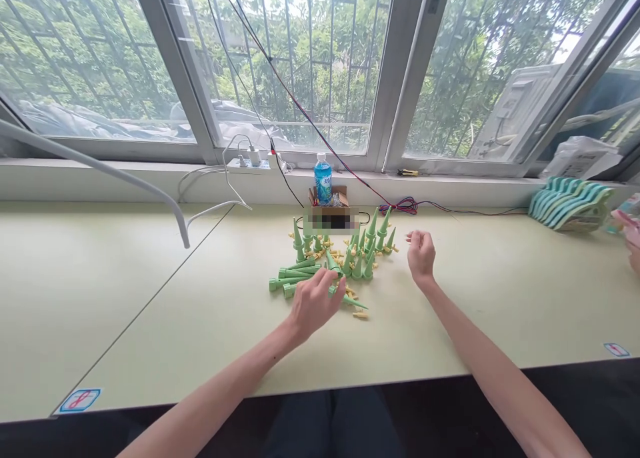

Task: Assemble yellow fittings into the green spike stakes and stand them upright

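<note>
Several green cone-shaped spikes [345, 255] stand and lie in a heap on the pale green table [200, 311], mixed with small yellow fittings [360, 314]. My left hand [315, 301] reaches into the near side of the heap, its fingers curled around one lying green spike [353, 301]. To the right of the heap my right hand [421, 253] hovers just above the table with fingers loosely curled; what they hold, if anything, is too small to name.
Behind the heap stands a small cardboard box [333, 208] with a blue water bottle [323, 178]. Cables [405, 206] run along the sill. A stack of teal packets [570, 203] lies far right. Another person's hand [634, 245] shows at the right edge.
</note>
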A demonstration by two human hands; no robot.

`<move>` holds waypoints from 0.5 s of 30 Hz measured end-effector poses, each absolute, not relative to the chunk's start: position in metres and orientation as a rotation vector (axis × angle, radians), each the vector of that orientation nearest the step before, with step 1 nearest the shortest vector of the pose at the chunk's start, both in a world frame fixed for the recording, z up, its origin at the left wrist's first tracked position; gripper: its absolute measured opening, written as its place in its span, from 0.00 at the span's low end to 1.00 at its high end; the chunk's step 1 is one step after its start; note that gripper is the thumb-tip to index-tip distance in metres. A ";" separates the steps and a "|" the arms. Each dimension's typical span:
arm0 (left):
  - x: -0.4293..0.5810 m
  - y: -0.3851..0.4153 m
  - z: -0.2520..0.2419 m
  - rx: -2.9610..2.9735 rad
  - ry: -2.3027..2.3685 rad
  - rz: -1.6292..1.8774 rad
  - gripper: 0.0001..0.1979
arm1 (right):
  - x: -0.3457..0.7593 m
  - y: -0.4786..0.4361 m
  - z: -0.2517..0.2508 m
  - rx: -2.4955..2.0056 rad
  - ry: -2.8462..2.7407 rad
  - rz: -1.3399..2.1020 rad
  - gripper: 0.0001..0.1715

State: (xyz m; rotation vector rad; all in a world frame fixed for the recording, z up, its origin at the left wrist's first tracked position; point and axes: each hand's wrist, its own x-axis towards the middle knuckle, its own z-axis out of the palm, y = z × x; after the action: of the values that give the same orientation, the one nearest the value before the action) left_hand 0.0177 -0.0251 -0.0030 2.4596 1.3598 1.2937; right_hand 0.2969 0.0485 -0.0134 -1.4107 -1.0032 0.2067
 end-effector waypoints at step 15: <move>0.088 -0.014 -0.004 1.792 1.520 1.117 0.47 | 0.301 0.110 -0.035 -1.177 -1.046 1.177 0.43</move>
State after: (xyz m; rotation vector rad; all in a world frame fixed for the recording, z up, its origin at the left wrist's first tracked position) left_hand 0.0876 -0.0142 -0.0041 1.7924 1.5204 1.1171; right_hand 0.3011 0.1098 -0.0346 -1.1770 -1.0461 1.1767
